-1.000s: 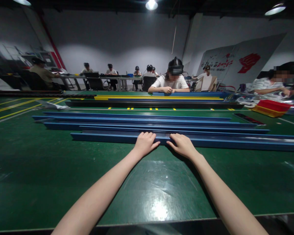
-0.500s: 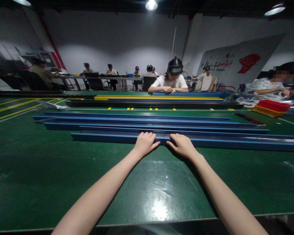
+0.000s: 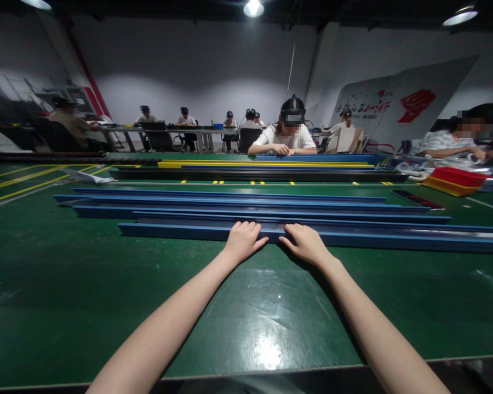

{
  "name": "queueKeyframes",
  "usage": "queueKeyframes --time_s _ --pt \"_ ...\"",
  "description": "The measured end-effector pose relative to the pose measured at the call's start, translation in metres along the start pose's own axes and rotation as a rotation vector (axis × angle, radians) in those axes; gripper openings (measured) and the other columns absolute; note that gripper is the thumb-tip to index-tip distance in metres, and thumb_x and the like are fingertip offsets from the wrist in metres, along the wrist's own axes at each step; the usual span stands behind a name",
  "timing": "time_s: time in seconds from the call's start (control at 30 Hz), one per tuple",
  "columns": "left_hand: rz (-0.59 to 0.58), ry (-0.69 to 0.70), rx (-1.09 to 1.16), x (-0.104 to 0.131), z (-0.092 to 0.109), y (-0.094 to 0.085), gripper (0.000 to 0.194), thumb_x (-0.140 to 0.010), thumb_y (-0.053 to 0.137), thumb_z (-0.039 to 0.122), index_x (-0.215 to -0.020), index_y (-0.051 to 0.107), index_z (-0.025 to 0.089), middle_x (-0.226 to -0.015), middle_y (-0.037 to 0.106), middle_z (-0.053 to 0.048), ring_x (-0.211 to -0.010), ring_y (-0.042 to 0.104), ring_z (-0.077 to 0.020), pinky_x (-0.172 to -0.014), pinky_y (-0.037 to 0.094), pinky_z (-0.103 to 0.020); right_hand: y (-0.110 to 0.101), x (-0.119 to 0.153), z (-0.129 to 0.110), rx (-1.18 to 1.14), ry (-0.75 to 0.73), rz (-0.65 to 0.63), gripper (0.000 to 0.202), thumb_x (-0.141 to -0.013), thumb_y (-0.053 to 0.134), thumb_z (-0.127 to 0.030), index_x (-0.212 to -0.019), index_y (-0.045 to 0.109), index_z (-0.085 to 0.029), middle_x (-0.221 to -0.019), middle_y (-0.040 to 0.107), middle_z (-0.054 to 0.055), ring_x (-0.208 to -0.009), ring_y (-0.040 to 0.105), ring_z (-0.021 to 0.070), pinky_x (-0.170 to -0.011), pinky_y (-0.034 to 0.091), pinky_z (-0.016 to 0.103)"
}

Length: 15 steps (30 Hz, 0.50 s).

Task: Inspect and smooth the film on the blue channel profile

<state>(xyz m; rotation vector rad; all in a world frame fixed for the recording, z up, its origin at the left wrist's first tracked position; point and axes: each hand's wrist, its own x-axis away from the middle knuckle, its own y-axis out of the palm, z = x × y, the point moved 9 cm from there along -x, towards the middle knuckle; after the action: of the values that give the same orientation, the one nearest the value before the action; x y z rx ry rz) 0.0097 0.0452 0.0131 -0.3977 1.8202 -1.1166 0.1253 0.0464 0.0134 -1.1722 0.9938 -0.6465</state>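
Observation:
The nearest blue channel bar [image 3: 386,239] lies crosswise on the green table [image 3: 107,306], its long trough facing up. My left hand [image 3: 244,241] grips its front wall, fingers bent over the top edge and thumb along the front face. A short way to the right, my right hand [image 3: 304,242] holds the same bar in a like manner, its thumb pointing at the other thumb. A narrow stretch of bar shows between the hands. Right behind it lie more long blue bars [image 3: 107,211], roughly parallel. My fingertips inside the trough are partly hidden.
Farther back lie a black bar [image 3: 148,175] and a yellow bar [image 3: 230,163]. At the right are a red bin [image 3: 456,179] and a flat dark object [image 3: 418,200]. A person [image 3: 285,139] leans on the table's far side; others sit beyond.

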Motion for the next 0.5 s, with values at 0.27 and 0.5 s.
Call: queueKeyframes --time_s 0.27,0.5 --pt "0.012 0.005 0.006 0.0 0.0009 -0.001 0.034 -0.085 0.043 0.046 -0.086 0.056 0.015 -0.08 0.062 -0.007 -0.076 0.055 -0.02 -0.065 0.032 -0.032 -0.0011 0.0002 -0.001 -0.003 -0.009 0.009 0.026 -0.087 0.038 -0.038 -0.092 0.053 -0.018 -0.09 0.062 0.007 -0.082 0.055 0.0176 -0.069 0.033 0.025" --pt "0.008 0.003 -0.008 0.0002 0.0004 -0.0001 0.035 -0.085 0.042 0.047 -0.086 0.056 0.015 -0.081 0.062 -0.007 -0.076 0.055 -0.0204 -0.065 0.032 -0.032 -0.0003 -0.0003 -0.0003 0.0 -0.011 0.009 0.027 -0.087 0.037 -0.039 -0.092 0.054 -0.018 -0.089 0.062 0.007 -0.081 0.055 0.0178 -0.069 0.034 0.025"
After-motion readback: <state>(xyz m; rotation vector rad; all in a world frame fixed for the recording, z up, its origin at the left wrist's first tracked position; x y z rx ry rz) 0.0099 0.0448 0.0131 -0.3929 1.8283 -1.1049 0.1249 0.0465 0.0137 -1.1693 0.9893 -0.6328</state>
